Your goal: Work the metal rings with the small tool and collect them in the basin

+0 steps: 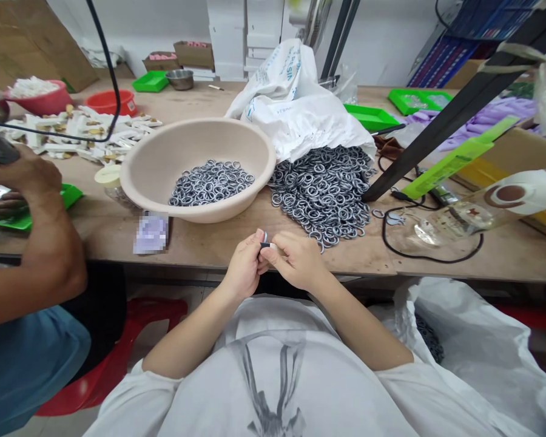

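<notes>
My left hand (246,265) is closed, pinching a small grey ring (266,237) between thumb and fingers at the table's front edge. Against it, my right hand (299,258) is closed on a small dark tool (265,245); its kind is mostly hidden by the fingers. Both hands meet in front of my chest. Beyond them a heap of grey rings (325,188) spills from a white sack (295,115). A wide beige basin (139,161) to the left holds more of the same rings.
At left, a co-worker's arm (50,243) reaches over a green tray (70,195). A lidded jar (109,176) stands beside the basin. Right of the heap are a slanted dark post (437,133), a black cable (432,261) and a clear bottle (473,215). An open white sack (477,328) sits below.
</notes>
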{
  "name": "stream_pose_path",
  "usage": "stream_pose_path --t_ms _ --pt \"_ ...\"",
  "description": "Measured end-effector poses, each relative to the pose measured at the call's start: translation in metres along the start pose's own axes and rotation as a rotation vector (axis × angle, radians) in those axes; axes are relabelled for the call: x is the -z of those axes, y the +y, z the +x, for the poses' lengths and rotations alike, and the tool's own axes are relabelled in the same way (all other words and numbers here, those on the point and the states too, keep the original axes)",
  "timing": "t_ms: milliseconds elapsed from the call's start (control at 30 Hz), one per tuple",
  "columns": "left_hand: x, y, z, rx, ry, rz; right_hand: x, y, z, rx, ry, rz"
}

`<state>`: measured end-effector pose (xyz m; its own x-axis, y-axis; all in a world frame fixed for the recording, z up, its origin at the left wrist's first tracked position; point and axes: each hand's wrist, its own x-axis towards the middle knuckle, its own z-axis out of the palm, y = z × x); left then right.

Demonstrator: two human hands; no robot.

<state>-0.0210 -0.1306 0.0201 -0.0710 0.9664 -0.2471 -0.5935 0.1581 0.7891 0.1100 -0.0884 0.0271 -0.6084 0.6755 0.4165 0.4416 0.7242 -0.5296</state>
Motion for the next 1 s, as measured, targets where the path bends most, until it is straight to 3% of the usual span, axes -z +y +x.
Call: stream_pose_path --t_ms 100,233,433,533,667,767,867,900,1000 --pt "0.001 -0.001 -0.005 0.011 -0.05 0.032 0.001 0.014 0.004 -0.079 -0.008 0.045" --pt "0.006 -0.004 -0.011 0.038 -0.142 0.087 0.009 0.044 0.028 -0.37 0.123 -0.014" --pt "0.018 -0.002 0.0 -0.006 -0.011 0.099 -0.005 0.062 0.085 -0.366 -0.163 -0.552" --pt "0.023 0.002 0.003 -0.002 0.003 0.077 -0.015 0.065 0.102 -0.388 -0.249 -0.613" --pt "0.027 0.009 0.006 0.027 0.058 -0.017 -0.007 0.066 0.101 -0.372 -0.213 -0.582" --pt "0.025 0.011 0.009 0.037 0.107 -0.055 0.003 0.052 0.079 -0.353 -0.08 -0.222" --pt "0.018 0.006 0.012 -0.02 0.091 -0.005 0.0 0.029 0.046 -0.35 -0.084 0.547" --pt "0.016 0.003 0.013 -0.044 0.073 0.022 -0.004 0.022 0.036 -0.364 -0.098 0.708" --pt "0.009 -0.004 0.01 -0.11 0.029 0.083 -0.017 0.01 0.019 -0.402 0.015 0.846"
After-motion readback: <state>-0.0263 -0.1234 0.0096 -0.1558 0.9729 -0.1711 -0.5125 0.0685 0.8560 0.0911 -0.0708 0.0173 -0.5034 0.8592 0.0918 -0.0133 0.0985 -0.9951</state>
